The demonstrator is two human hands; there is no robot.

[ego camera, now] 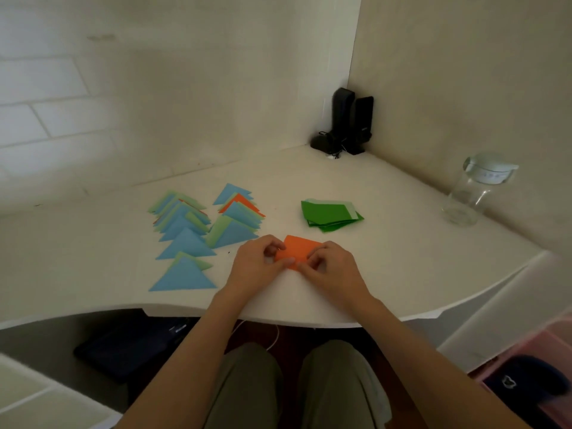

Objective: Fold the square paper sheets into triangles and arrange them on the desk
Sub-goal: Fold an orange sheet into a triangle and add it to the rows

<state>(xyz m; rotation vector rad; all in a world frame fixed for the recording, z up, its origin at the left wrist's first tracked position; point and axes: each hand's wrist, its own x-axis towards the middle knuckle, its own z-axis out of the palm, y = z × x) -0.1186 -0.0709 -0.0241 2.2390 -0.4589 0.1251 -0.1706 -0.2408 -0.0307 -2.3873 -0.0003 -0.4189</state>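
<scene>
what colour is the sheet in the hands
Orange; the sheet shows clearly in the head view, pinched by the left hand and right hand.

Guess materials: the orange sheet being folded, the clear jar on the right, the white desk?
Orange sheet: thin matte coloured paper, by its look; it bends between both hands without gloss.
Clear jar: looks like glass, perhaps clear plastic; see-through with bright glints, and a pale lid.
White desk: smooth, matte white surface, probably laminate or painted board; the core is not visible.

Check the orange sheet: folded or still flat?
Mid-fold: the orange sheet is held at its near corners by left hand and right hand, not yet a triangle.
</scene>
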